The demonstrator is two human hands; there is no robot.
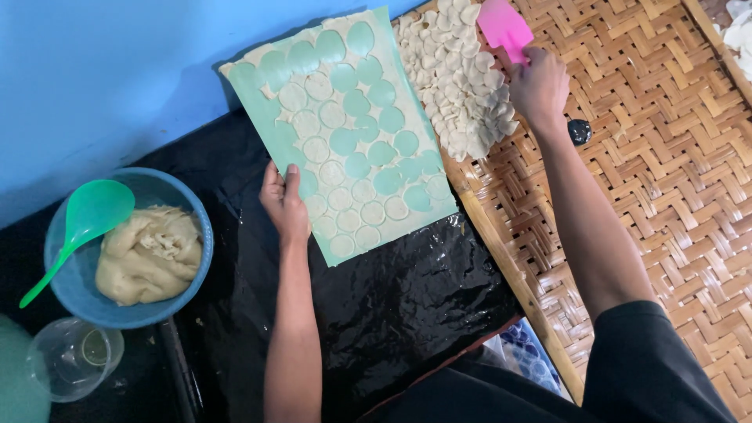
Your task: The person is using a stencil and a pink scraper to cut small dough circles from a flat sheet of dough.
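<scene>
Fingers of the left hand (284, 202) are lying flat and close together, pressing down on the near left edge of the pale green rectangular plastic mat (345, 133), which is sitting tilted on the glossy black plastic sheet (392, 305) covering the work surface. Rolled-out cream dough on that mat is showing a field of round cut-outs: some discs are sitting in place, others are gone and leaving green circles. Over on the right, the right hand (539, 84) is curling its fingers tight around the handle of the flat pink plastic scraper (505, 27), with the blade pointing away from the person, just above the heaped pile of small round cream dough discs (462, 82). That pile is resting on the woven brown bamboo tray (666, 157), right beside the mat's far edge. Near the left forearm, the round blue plastic bowl (78, 274) is holding a lump of beige dough (149, 254) and a green plastic spoon (86, 219) is leaning out over its rim. A clear plastic cup (74, 356) is standing just below the bowl.
</scene>
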